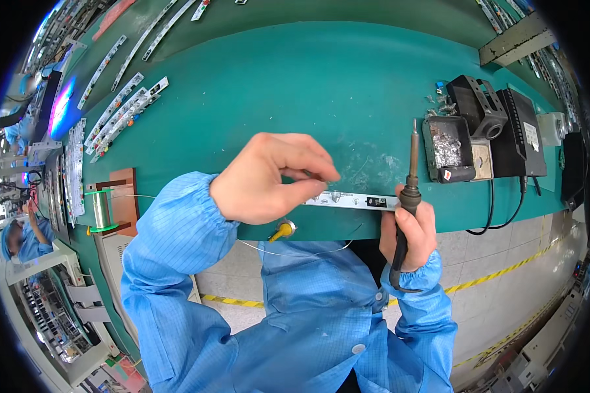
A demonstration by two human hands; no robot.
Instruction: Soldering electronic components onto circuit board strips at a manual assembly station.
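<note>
My right hand point(411, 236) is wrapped round a soldering iron point(411, 187), whose metal tip points up and away from me. Its fingers also meet the right end of a narrow white circuit board strip point(354, 200). Over the left part of that strip is my left hand point(269, 177), its thumb and fingers curled close together. Whatever lies between these fingertips is too small or hidden to name. Shiny round parts sit on the strip just beside them. A thin solder wire point(295, 253) curves below the strip at the bench edge.
At left, a solder spool point(101, 211) stands by a brown wooden board point(126, 196). Several circuit strips point(121, 118) lie on the green mat point(255, 85). A black tray point(447, 147) and black soldering station point(521, 134) are at right. A yellow-handled piece point(282, 230) rests at the edge.
</note>
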